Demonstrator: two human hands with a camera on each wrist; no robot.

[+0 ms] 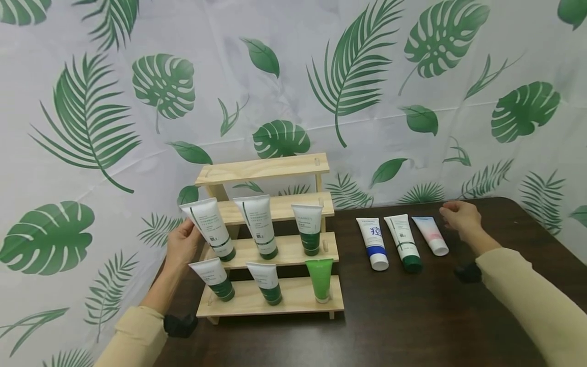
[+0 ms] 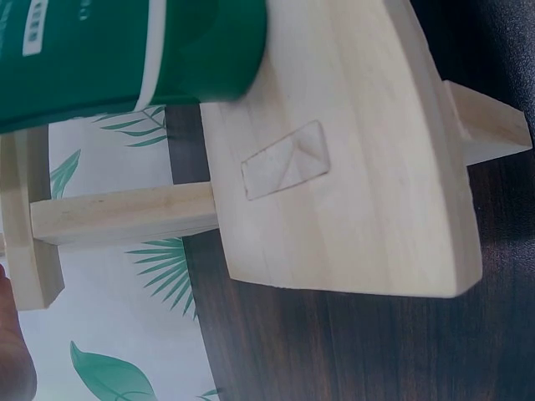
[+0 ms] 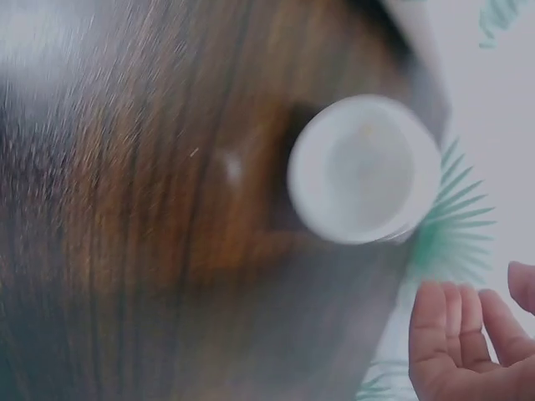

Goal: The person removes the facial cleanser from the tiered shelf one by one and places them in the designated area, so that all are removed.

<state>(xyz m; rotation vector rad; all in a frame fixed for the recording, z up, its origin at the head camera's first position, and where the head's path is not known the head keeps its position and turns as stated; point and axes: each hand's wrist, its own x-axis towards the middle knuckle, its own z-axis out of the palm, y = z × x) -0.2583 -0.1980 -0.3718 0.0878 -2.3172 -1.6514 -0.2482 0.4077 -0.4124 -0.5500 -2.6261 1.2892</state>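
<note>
My left hand [image 1: 182,244] is at the left side of a wooden stepped shelf [image 1: 270,306], its fingers beside a large white tube [image 1: 208,224] with a green cap. Whether it grips the tube or the shelf edge is hidden; only part of the hand [image 2: 12,351] shows in the left wrist view. My right hand [image 1: 460,219] hovers just right of a small blue-and-pink tube [image 1: 430,234] lying on the table. In the right wrist view its fingers [image 3: 439,334] are relaxed and hold nothing, near a round white cap [image 3: 365,170].
Two more tubes lie on the dark table [image 1: 412,321]: a white and blue one [image 1: 372,242] and a green-capped one [image 1: 403,242]. Several tubes stand on the lower two tiers, among them a light green one [image 1: 320,279]. A leaf-print cloth [image 1: 284,92] hangs behind.
</note>
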